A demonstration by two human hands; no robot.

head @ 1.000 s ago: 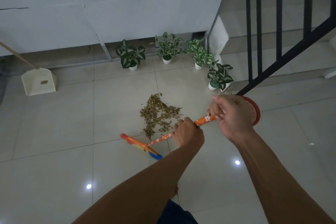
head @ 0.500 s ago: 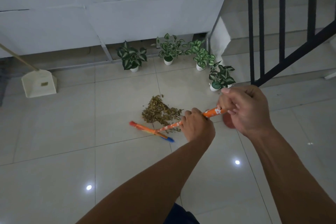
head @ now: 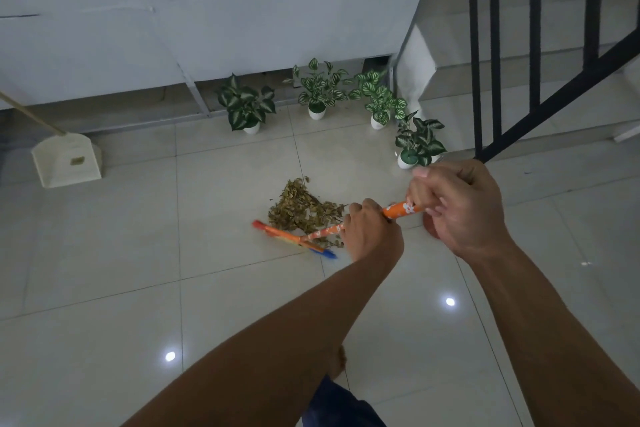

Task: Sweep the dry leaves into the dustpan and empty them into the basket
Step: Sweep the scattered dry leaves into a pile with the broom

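We clamp both the left hand (head: 372,230) and right hand (head: 457,204) on the broom (head: 313,235). Its head has advanced against the dry leaves (head: 301,208), tightening the pile; the dustpan (head: 67,161) stands well left.

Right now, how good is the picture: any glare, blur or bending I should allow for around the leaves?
Head view: dim, even light; the leaves are readable and free of glare. Small bright ceiling-light reflections sit on the floor tiles, nearer the camera. The broom head is slightly smeared at its blue end. Wide-angle bending curves the railing at the right edge.
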